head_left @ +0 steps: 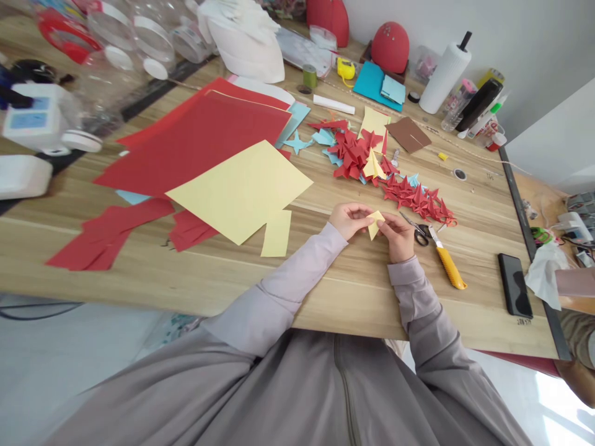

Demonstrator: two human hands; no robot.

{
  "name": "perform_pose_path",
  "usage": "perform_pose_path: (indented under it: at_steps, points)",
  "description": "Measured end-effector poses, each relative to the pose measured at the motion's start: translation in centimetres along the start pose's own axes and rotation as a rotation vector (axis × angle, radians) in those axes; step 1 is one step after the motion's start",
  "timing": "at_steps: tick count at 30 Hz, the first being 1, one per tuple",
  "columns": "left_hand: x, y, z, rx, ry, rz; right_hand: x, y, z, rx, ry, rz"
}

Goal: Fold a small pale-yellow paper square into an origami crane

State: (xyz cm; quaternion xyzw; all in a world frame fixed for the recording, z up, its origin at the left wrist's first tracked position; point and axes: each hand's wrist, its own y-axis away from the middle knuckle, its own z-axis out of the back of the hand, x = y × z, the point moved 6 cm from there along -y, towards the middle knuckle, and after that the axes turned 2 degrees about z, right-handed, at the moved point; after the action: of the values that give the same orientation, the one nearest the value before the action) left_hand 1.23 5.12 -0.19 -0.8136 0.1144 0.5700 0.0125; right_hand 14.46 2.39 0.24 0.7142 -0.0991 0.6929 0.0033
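While both hands work at the near edge, entries run largest to smallest.
Table: wooden worktable [353, 297], crowded with craft paper.
Red sheets: large red paper sheets [195, 133], far left, overlapped by the yellow sheet.
Yellow sheet: big yellow sheet [239, 189], notch cut from its near corner; offcut strip [276, 233] just beside it.
Folded pile: red origami pieces [357, 152], beyond the hands.
Knife: yellow-handled utility knife [449, 263], just right of right hand, beside scissors [416, 229].
Left hand [348, 220]: fingertips pinching the small yellow folded paper [375, 224].
Right hand [398, 235]: pinching the same piece, held just above the table.
Risk: judged, a slipped pinch would skew the crease; a wrist drifting right could meet the knife.
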Motion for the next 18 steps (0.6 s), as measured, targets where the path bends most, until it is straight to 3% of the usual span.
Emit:
perform_pose_path:
  at_steps: [7, 12, 18]
  points:
    - [0.2, 0.1, 0.1, -0.005, -0.001, 0.024, -1.2, 0.0, 0.1, -0.018, -0.081, -0.077]
    - [0.6, 0.2, -0.2, 0.029, 0.123, 0.082, -1.2, -0.1, 0.4, -0.056, -0.182, -0.097]
    - [0.9, 0.0, 0.2, -0.015, 0.122, 0.107, -1.4, -0.1, 0.1, 0.015, -0.141, -0.090]
